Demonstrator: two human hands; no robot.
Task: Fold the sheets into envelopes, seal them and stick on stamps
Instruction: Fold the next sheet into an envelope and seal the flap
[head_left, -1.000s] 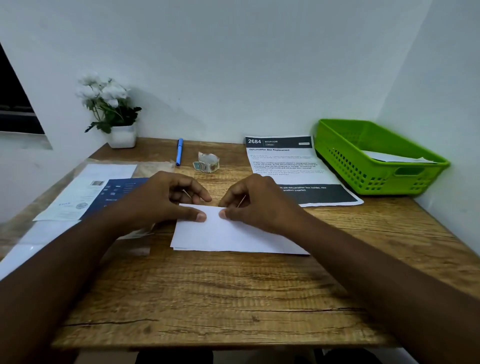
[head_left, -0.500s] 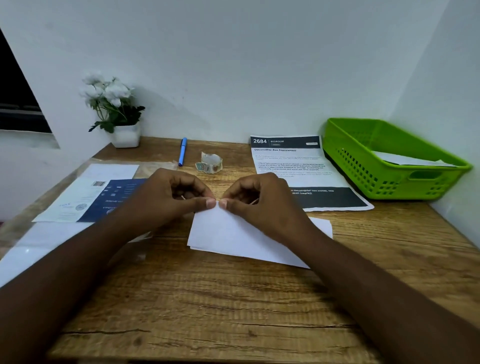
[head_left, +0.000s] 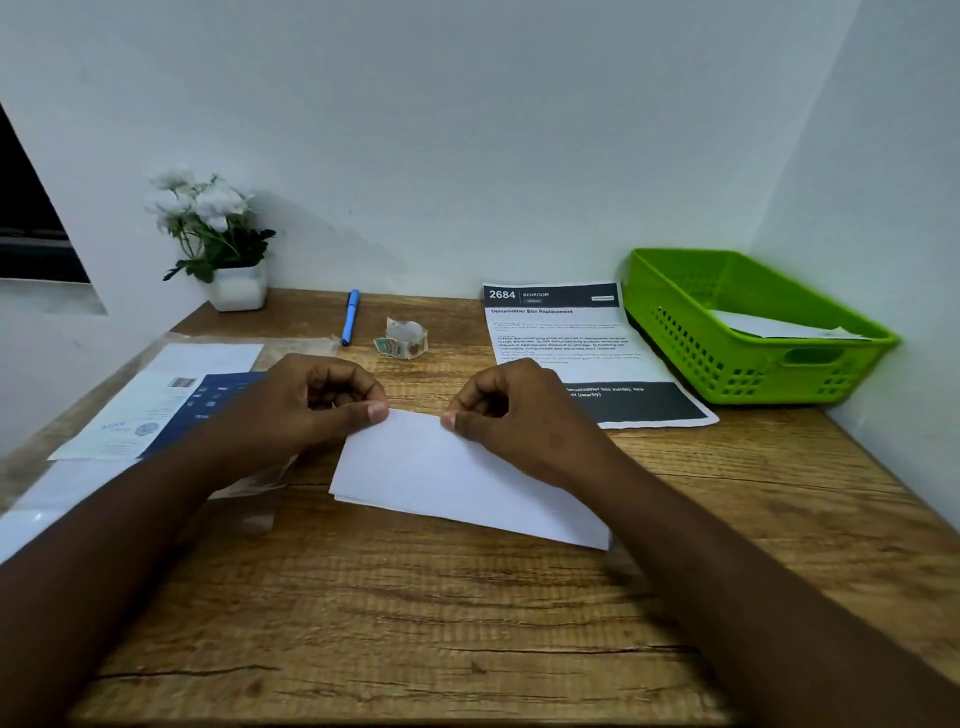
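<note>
A folded white sheet (head_left: 441, 473) lies on the wooden table (head_left: 415, 613), turned a little clockwise. My left hand (head_left: 306, 410) pinches its far edge near the left, thumb on top and fingers curled. A short way to the right, my right hand (head_left: 514, 415) pinches the same edge. A roll of stamps (head_left: 402, 339) sits behind the hands.
A blue pen (head_left: 350, 317) lies beside the stamp roll. A printed instruction page (head_left: 571, 338) is at the back right, next to a green basket (head_left: 748, 332) holding paper. A flower pot (head_left: 236, 288) stands back left. Papers and a clear sleeve (head_left: 145, 405) lie left.
My thumbs, together at the middle of the far edge, have slid apart along it. The sheet has turned slightly clockwise, and the camera has shifted.
</note>
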